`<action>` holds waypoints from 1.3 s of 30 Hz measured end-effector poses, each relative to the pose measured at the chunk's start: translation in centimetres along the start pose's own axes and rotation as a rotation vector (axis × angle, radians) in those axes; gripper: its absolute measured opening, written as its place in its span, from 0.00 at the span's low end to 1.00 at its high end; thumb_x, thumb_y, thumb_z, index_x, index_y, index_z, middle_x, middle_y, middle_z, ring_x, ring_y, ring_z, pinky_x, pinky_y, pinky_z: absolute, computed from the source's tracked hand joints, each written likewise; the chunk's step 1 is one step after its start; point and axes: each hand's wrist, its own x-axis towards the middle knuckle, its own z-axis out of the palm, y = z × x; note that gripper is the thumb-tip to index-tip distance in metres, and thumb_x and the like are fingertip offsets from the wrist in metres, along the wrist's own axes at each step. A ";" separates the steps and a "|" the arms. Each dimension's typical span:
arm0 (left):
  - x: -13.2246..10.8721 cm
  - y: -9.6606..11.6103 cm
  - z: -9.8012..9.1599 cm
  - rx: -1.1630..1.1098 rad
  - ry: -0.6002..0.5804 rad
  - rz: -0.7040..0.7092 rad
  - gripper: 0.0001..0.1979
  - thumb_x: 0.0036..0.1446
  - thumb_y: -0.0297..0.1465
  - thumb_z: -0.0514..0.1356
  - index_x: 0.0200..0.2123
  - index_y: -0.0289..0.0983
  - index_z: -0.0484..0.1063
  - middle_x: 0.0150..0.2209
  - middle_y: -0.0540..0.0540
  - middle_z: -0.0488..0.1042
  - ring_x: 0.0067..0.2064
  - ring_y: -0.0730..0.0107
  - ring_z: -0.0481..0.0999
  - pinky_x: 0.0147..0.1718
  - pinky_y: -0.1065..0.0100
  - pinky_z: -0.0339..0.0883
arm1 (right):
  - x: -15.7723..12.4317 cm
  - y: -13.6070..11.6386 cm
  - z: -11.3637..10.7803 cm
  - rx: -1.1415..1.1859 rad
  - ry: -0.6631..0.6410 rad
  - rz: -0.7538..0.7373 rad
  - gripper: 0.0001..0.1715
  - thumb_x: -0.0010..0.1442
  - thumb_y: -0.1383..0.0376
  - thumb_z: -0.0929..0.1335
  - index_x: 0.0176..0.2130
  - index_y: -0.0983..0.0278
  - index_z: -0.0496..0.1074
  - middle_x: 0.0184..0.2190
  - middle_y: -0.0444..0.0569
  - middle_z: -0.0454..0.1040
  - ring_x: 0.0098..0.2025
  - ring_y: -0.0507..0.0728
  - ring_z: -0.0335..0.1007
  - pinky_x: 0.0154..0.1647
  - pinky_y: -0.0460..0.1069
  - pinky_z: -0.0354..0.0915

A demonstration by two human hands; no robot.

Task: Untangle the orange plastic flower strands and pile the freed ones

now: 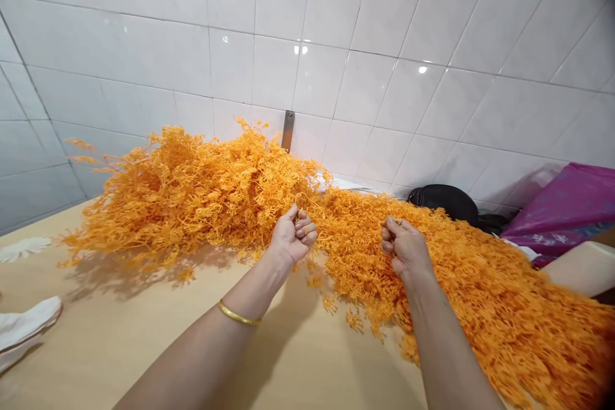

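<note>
A big heap of orange plastic sprigs (202, 198) lies across the beige table (120, 333), spreading from the left back to the right front. My left hand (294, 234) is curled into a fist at the heap's near edge, pinching a thin orange sprig; a gold bangle (239, 315) circles that wrist. My right hand (406, 246) is also closed, a little to the right, resting against the orange sprigs and gripping a piece of them. A few loose orange bits (336, 304) lie on the table between my forearms.
A white tiled wall (384, 45) rises right behind the table. A black bag (444, 200) and a purple plastic bag (567, 205) sit at the back right. White petal-like pieces (24, 327) lie at the left edge. A metal bracket (287, 130) is fixed on the wall.
</note>
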 end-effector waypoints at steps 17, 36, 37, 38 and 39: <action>0.3 0.0 -0.1 -0.018 0.000 0.058 0.18 0.57 0.36 0.43 0.17 0.35 0.54 0.10 0.56 0.46 0.11 0.82 0.46 0.10 0.78 0.40 | -4.1 1.9 4.3 -0.289 -0.915 0.111 0.15 0.46 0.57 0.67 0.28 0.66 0.64 0.15 0.37 0.55 0.16 0.44 0.45 0.16 0.43 0.42; 0.4 1.1 -0.5 0.050 0.065 0.085 0.18 0.57 0.33 0.42 0.17 0.35 0.53 0.09 0.57 0.45 0.10 0.83 0.46 0.10 0.77 0.38 | -3.4 -1.3 1.2 -0.639 -0.810 0.155 0.18 0.45 0.60 0.67 0.38 0.65 0.67 0.11 0.36 0.52 0.14 0.45 0.45 0.15 0.44 0.43; 0.3 1.0 -0.5 0.034 0.061 0.077 0.18 0.57 0.33 0.42 0.17 0.35 0.52 0.09 0.57 0.45 0.10 0.82 0.46 0.10 0.77 0.38 | -3.3 -0.8 1.4 -0.584 -0.798 0.170 0.22 0.45 0.60 0.67 0.40 0.66 0.66 0.11 0.36 0.53 0.14 0.45 0.45 0.15 0.44 0.43; 0.3 0.9 -0.5 0.022 0.059 0.074 0.18 0.57 0.33 0.42 0.17 0.35 0.52 0.09 0.57 0.45 0.10 0.82 0.46 0.10 0.77 0.38 | -3.3 -0.4 1.6 -0.516 -0.788 0.186 0.25 0.44 0.59 0.68 0.42 0.67 0.64 0.12 0.36 0.53 0.14 0.45 0.44 0.15 0.43 0.43; 0.3 0.9 -0.4 0.015 0.056 0.070 0.18 0.57 0.33 0.42 0.17 0.35 0.52 0.09 0.57 0.45 0.10 0.82 0.46 0.10 0.77 0.39 | -3.3 0.1 1.9 -0.446 -0.781 0.201 0.28 0.43 0.58 0.69 0.43 0.67 0.63 0.12 0.35 0.53 0.14 0.45 0.44 0.15 0.43 0.42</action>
